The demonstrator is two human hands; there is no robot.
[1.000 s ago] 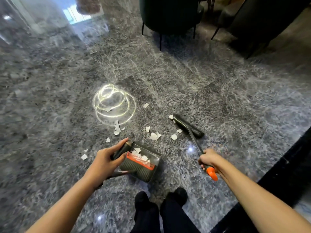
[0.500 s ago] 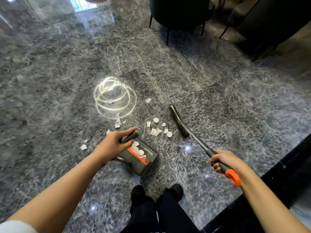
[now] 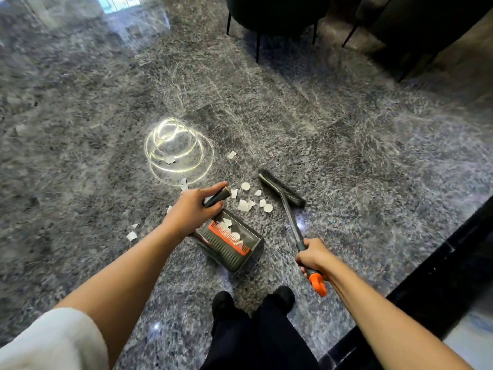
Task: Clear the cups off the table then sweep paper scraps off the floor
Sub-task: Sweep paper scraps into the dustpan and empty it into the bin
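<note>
A dark green dustpan [image 3: 234,247] with an orange comb stands on the grey marble floor [image 3: 346,145] in front of my feet, with a few white scraps in it. My left hand [image 3: 190,210] grips its dark upright handle [image 3: 217,197]. My right hand [image 3: 313,256] grips the broom's handle just above its orange end [image 3: 317,284]. The broom's head [image 3: 281,186] rests on the floor to the right of a cluster of white paper scraps [image 3: 249,200]. More scraps [image 3: 132,233] lie to the left of the pan, and others [image 3: 231,154] farther out.
A bright ring-shaped light reflection [image 3: 177,150] glares on the floor beyond the pan. Dark chairs [image 3: 274,12] on thin legs stand at the far side. A black raised edge [image 3: 440,268] runs along the right. My black shoes [image 3: 253,300] stand just behind the pan.
The broom head swung out past the scraps and has come back toward them. The scraps now sit closer to the pan's mouth. My left hand kept hold of the dustpan handle.
</note>
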